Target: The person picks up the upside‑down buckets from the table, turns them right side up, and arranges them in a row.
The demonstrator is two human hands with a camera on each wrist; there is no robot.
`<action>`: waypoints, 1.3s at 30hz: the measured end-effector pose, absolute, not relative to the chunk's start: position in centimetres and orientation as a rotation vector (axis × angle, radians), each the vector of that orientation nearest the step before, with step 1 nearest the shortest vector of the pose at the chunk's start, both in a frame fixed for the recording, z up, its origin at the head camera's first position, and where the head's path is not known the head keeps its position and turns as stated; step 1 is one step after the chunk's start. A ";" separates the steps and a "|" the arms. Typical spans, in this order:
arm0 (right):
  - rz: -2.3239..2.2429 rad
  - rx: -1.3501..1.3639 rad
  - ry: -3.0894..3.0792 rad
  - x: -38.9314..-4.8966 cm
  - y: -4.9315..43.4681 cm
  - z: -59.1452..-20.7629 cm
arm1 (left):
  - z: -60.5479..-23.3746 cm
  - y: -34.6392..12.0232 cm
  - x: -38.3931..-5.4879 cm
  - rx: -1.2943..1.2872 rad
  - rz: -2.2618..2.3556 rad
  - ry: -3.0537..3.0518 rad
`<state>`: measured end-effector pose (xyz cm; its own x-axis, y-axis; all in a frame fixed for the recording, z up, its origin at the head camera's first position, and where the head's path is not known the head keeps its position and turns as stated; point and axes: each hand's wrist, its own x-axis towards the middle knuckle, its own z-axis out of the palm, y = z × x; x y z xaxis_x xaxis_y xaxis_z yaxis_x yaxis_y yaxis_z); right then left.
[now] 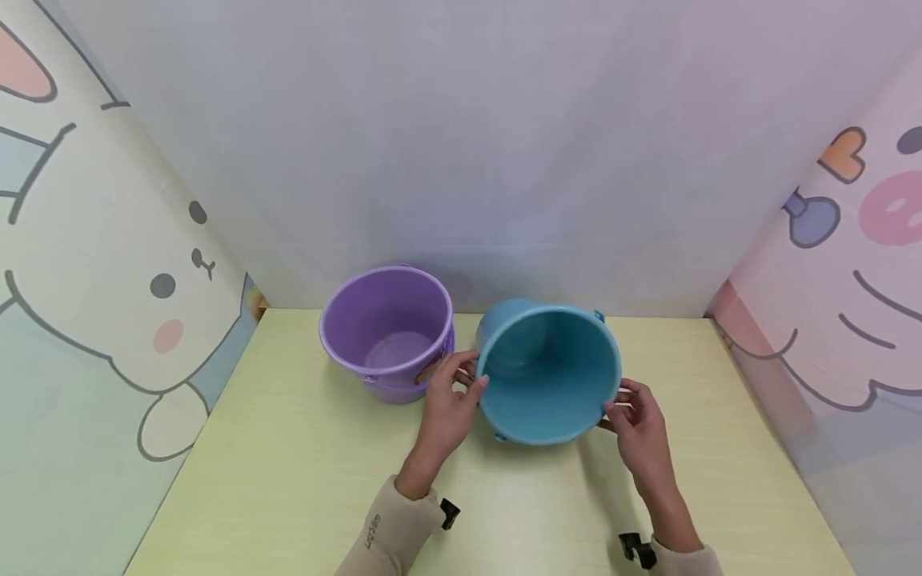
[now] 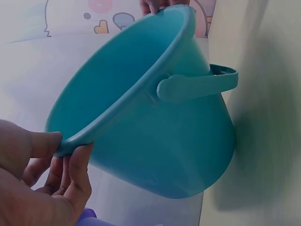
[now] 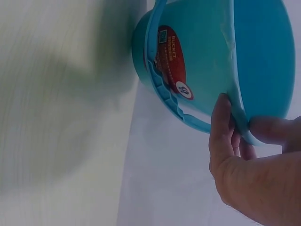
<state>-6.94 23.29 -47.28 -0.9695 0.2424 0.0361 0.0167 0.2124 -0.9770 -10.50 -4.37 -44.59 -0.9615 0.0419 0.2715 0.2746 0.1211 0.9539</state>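
Note:
A blue-green bucket [image 1: 551, 392] is tilted, its mouth turned toward me, and its inside looks bare. My left hand [image 1: 448, 408] pinches the rim on the left, thumb inside and fingers outside. On the opposite side my right hand [image 1: 639, 436] pinches the rim in the same way. In the right wrist view a red label [image 3: 171, 61] shows on the bucket's wall, with the handle [image 3: 164, 94] hanging across it. Just left of the bucket, a purple bucket [image 1: 389, 376] stands upright on the table, close to my left hand.
The pale yellow table [image 1: 288, 480] ends at a plain light backdrop [image 1: 461, 160] behind the buckets. Cartoon-printed panels stand on both sides, a white animal [image 1: 108, 240] at left and a pink-nosed one [image 1: 864, 304] at right.

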 end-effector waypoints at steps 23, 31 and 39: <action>1.853 -0.154 -2.320 -6.9 23.2 -46.0 | -44.4 -4.6 -10.8 -0.218 -2.088 -2.172; 1.852 -0.172 -2.299 -7.3 23.6 -45.3 | -44.2 -4.5 -10.7 -0.244 -2.219 -2.106; 1.874 -0.181 -2.314 -7.6 23.5 -44.6 | -44.3 -4.2 -10.8 -0.189 -2.318 -2.049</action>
